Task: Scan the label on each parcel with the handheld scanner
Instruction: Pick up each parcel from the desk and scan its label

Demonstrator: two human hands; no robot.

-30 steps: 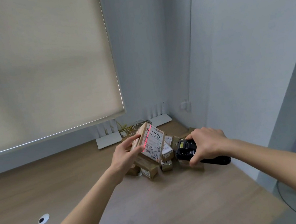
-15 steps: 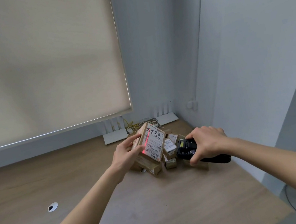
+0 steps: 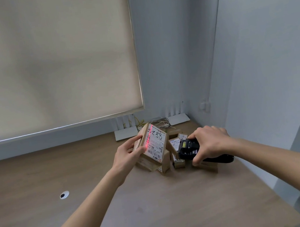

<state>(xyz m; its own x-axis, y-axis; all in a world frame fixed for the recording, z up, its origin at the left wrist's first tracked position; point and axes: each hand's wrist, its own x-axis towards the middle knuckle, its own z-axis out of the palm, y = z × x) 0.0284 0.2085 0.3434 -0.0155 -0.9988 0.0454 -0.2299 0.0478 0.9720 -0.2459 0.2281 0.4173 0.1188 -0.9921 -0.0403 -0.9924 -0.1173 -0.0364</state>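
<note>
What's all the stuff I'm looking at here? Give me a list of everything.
Held parcel: one, brown, white label, tilted above the pile, red scan line on it.
Parcel pile: several small brown boxes, exact count unclear, far right of desk.
Scanner: one, black, aimed at the held parcel.
Desk: one, wood-toned, with a cable hole.
Routers: two, white, by the back wall, cables between them.
Roller blind: one, beige, lowered.
Left hand: grips the held parcel.
Right hand: grips the scanner.
</note>
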